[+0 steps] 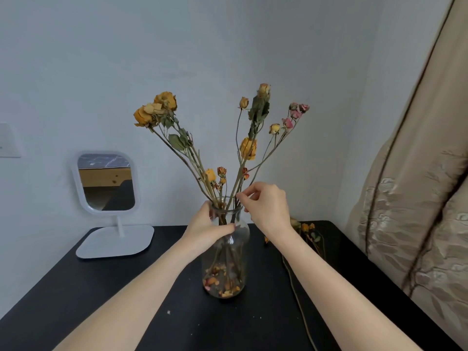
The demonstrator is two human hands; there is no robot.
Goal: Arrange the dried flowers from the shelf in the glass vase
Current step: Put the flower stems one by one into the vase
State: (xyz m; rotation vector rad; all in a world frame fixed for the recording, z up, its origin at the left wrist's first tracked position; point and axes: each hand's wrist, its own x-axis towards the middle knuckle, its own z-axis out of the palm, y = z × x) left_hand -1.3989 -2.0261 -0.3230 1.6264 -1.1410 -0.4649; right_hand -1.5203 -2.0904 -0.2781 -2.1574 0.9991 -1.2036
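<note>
As stems (197,167) fan from glass vase (241,239) | dried flowers (248,148) yellow, pink

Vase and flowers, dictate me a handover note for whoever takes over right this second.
Left hand grips the neck of the vase, steadying it upright on the black table.
Right hand pinches a stem at the vase mouth.
Done: most dried flowers stand fanned out in the vase; petals lie at its bottom.
Left: loose flowers lie on the table right of the vase; add them.
</note>
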